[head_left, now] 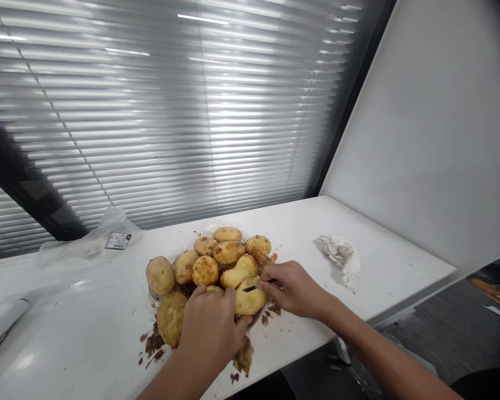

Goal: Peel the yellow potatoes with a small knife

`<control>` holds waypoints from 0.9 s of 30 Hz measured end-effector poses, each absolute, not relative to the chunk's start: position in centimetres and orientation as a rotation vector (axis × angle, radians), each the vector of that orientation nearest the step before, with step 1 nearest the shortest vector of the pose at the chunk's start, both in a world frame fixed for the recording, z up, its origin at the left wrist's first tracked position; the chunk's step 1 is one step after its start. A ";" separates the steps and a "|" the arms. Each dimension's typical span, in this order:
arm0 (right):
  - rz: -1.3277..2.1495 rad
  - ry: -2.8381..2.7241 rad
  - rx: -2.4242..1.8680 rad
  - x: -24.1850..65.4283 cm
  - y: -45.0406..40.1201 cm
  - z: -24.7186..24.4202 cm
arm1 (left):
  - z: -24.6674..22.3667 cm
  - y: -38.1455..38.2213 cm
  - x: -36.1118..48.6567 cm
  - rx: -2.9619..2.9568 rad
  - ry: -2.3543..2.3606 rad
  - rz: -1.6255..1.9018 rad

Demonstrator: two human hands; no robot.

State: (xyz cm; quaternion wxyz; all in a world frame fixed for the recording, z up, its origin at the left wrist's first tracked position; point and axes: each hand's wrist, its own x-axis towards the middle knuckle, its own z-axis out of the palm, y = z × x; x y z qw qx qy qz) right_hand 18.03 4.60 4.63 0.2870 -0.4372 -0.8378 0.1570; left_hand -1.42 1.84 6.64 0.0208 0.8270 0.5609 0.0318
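Note:
Several potatoes point(229, 252) lie in a heap on thin clear plastic on the white table point(87, 322); some are whole, and some show bare yellow flesh. At the heap's near right is a pale yellow potato point(250, 300). My left hand point(212, 325) rests against its left side, fingers curled round it. From the right, my right hand point(289, 286) pinches a thin dark tool point(250, 288), its tip on the potato's upper face. Most of the tool is hidden by my fingers. Brown peel scraps point(154, 341) lie around the heap.
A clear plastic bag point(87, 247) with a label lies at the back left, and a crumpled white tissue point(341, 255) to the right. A flat white object point(2, 322) sits at the left edge. Blinds stand behind the table, a white wall at right.

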 end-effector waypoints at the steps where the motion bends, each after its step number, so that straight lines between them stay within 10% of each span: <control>1: 0.422 -2.222 -1.175 18.1 4.6 4.7 | 6.6 1.9 -1.4 2.560 1.737 0.104; 27: 0.426 -2.445 -1.058 18.2 4.9 6.0 | 5.5 1.9 -1.6 2.645 1.731 0.338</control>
